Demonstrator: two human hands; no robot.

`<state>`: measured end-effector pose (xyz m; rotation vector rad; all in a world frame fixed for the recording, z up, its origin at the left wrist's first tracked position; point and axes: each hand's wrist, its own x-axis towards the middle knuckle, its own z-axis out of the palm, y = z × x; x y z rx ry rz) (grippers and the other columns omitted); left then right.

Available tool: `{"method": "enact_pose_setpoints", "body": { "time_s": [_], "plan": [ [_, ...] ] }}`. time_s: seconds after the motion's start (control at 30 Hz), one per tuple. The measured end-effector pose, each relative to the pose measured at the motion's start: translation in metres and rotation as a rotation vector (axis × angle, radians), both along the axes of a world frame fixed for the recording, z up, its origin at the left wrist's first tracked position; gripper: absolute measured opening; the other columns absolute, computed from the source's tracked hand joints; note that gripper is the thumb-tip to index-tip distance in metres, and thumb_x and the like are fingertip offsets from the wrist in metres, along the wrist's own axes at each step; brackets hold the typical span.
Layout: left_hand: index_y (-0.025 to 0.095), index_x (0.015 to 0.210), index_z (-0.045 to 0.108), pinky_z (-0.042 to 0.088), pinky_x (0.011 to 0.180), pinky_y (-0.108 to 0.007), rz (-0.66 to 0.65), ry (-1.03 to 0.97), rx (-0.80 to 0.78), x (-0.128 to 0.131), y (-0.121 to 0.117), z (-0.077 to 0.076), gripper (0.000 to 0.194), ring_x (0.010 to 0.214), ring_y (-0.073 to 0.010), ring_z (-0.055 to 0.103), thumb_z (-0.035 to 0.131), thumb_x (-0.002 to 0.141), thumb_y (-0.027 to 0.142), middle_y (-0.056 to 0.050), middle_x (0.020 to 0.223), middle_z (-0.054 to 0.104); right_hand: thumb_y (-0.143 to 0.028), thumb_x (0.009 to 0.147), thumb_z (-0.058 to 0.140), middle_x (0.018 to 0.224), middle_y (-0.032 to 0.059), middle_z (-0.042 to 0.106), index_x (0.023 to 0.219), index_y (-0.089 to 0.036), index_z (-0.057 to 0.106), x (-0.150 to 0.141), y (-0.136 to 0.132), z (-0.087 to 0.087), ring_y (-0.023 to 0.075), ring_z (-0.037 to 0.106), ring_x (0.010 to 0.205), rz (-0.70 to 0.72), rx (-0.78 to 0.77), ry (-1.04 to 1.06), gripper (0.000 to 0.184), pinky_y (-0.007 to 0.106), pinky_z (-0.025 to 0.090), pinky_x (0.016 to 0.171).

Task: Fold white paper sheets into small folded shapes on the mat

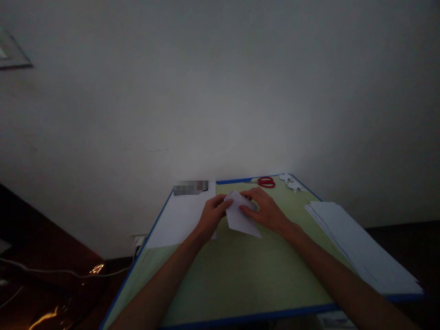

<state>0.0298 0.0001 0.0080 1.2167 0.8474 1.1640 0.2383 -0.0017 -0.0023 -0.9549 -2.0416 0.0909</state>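
Note:
A folded piece of white paper (240, 219) is held up above the middle of the table, narrower at its top and with a slanted lower edge. My left hand (215, 214) pinches its left side, thumb on the near face. On the right side, my right hand (263, 208) grips the same paper, with the thumb on the near face and the fingers behind the top edge. The fingertips behind the paper are partly hidden.
The green table (220, 279) has a blue edge and stands against a wall. Red-handled scissors (266, 182) and small white paper shapes (294, 184) lie at the back right. A paper stack (364, 247) is right; a white sheet (178, 220) bearing a dark, blurred-out flat object (190, 187) is left.

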Motion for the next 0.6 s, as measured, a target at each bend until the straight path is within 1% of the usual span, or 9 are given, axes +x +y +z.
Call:
{"method": "enact_pose_setpoints", "body": {
  "time_s": [0.13, 0.23, 0.3, 0.4, 0.5, 0.6],
  "plan": [
    [0.012, 0.094, 0.075, 0.051, 0.07, -0.027, -0.006, -0.047, -0.02, 0.0006, 0.0029, -0.0036, 0.032, 0.072, -0.0157, 0.062, 0.082, 0.073, 0.035, -0.006, 0.082, 0.07, -0.035, 0.095, 0.064, 0.113, 0.0113, 0.068, 0.126, -0.022, 0.06, 0.0004, -0.0003, 0.0003, 0.0294, 0.061, 0.108, -0.013, 0.045, -0.079, 0.034, 0.047, 0.049, 0.097],
    [0.012, 0.092, 0.074, 0.051, 0.07, -0.027, -0.045, -0.094, -0.058, 0.0017, 0.0036, -0.0053, 0.031, 0.07, -0.0149, 0.062, 0.082, 0.073, 0.035, -0.005, 0.08, 0.068, -0.035, 0.097, 0.062, 0.112, 0.0119, 0.068, 0.131, -0.021, 0.059, 0.0001, -0.0007, 0.0003, 0.0301, 0.062, 0.106, -0.058, 0.078, -0.136, 0.037, 0.048, 0.051, 0.095],
    [0.012, 0.089, 0.073, 0.051, 0.069, -0.027, -0.055, -0.13, -0.098, 0.0025, 0.0033, -0.0051, 0.031, 0.07, -0.0147, 0.062, 0.084, 0.071, 0.035, -0.004, 0.079, 0.067, -0.034, 0.097, 0.061, 0.109, 0.0122, 0.068, 0.129, -0.02, 0.059, -0.0007, -0.0013, 0.0007, 0.0303, 0.062, 0.104, -0.084, 0.104, -0.15, 0.035, 0.049, 0.052, 0.093],
    [0.013, 0.083, 0.071, 0.051, 0.07, -0.029, -0.047, -0.166, -0.135, 0.0032, 0.0029, -0.0038, 0.029, 0.072, -0.0158, 0.063, 0.085, 0.068, 0.033, -0.005, 0.081, 0.068, -0.029, 0.095, 0.063, 0.11, 0.0124, 0.067, 0.123, -0.019, 0.061, -0.0022, -0.0019, 0.0005, 0.0303, 0.061, 0.105, -0.089, 0.125, -0.122, 0.029, 0.05, 0.051, 0.095],
    [0.013, 0.084, 0.072, 0.052, 0.073, -0.03, -0.036, -0.174, -0.13, 0.0033, 0.0035, -0.0022, 0.028, 0.076, -0.0173, 0.065, 0.084, 0.069, 0.032, -0.007, 0.085, 0.069, -0.024, 0.093, 0.066, 0.112, 0.0121, 0.064, 0.12, -0.02, 0.061, -0.0034, -0.0019, -0.0014, 0.029, 0.059, 0.106, -0.051, 0.111, -0.052, 0.028, 0.049, 0.052, 0.095],
    [0.012, 0.086, 0.073, 0.052, 0.075, -0.031, -0.023, -0.19, -0.137, 0.003, 0.0033, -0.0001, 0.03, 0.076, -0.0182, 0.067, 0.085, 0.067, 0.032, -0.008, 0.087, 0.071, -0.022, 0.094, 0.064, 0.111, 0.0113, 0.061, 0.125, -0.022, 0.06, -0.0039, -0.0019, -0.0033, 0.0256, 0.06, 0.102, 0.058, 0.053, 0.008, 0.031, 0.042, 0.055, 0.087]
  ]
}}
